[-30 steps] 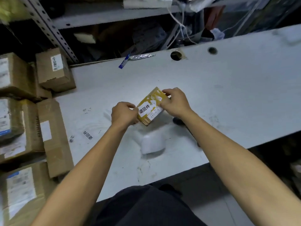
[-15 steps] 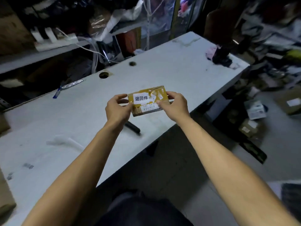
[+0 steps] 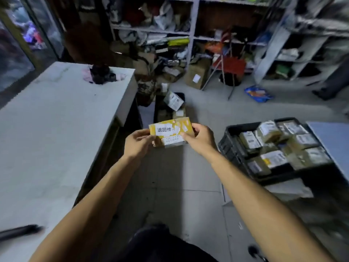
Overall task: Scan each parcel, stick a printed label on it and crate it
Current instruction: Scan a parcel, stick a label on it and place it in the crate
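Observation:
A small yellow parcel [image 3: 171,132] with a white printed label on its face is held in the air above the floor, between the table and the crate. My left hand [image 3: 137,143] pinches its left end and my right hand [image 3: 200,138] grips its right end. A black crate [image 3: 233,148] stands low on the right, holding several taped, labelled parcels [image 3: 272,142].
The white table [image 3: 56,129] runs along the left, with a dark bundle [image 3: 101,73] at its far end and a black object [image 3: 18,231] at its near edge. Boxes [image 3: 174,103] lie on the floor ahead. Cluttered shelves [image 3: 192,35] and a red stool [image 3: 229,67] fill the back.
The view has swung right, away from the table toward the floor and crate. Both hands carried the parcel off the table edge and still hold it by its ends.

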{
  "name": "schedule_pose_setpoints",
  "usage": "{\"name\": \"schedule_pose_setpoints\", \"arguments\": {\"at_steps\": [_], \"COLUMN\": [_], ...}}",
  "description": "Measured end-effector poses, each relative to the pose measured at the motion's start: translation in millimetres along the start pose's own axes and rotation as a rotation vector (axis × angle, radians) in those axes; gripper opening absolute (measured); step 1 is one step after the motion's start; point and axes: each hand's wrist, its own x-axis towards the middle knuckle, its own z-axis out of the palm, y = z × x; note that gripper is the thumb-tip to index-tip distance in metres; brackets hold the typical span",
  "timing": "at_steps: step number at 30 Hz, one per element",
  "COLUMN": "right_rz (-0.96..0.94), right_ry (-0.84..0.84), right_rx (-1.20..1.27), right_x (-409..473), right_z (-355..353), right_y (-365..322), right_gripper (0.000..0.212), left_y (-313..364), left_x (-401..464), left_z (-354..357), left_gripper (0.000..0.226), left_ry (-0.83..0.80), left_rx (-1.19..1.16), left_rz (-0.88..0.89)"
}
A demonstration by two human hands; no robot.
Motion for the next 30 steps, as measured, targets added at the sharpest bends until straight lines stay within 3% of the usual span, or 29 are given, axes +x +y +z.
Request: {"name": "schedule_pose_setpoints", "arguments": {"at_steps": [4, 11, 17, 26, 30], "right_rz": [0.138, 0.445, 0.689, 0.907, 1.023], "right_ry": [0.186, 0.425, 0.486, 0.337, 0.490], "right_rx": [0.054, 0.144, 0.195, 0.249, 0.396], "right_x": [7, 31, 63, 144, 177], "right_z": [-61, -135, -182, -213, -210], "right_y": [57, 155, 227, 297, 325], "right_gripper": [0.030, 0.043, 0.042, 0.034, 0.021], "left_y": [-3, -28, -42, -58, -74], "left_x": [18, 63, 136, 233, 264], "left_z": [90, 232, 354, 518, 575], "left_gripper": [0.024, 0.025, 0.024, 0.035, 0.023], "left_ry": [-0.258, -0.516, -0.656, -0.895, -0.957], "left_rx": [-0.031, 0.045, 0.197, 0.496, 0.625], "left_rz": [-0.101, -0.205, -0.261, -0.273, -0.246]}}
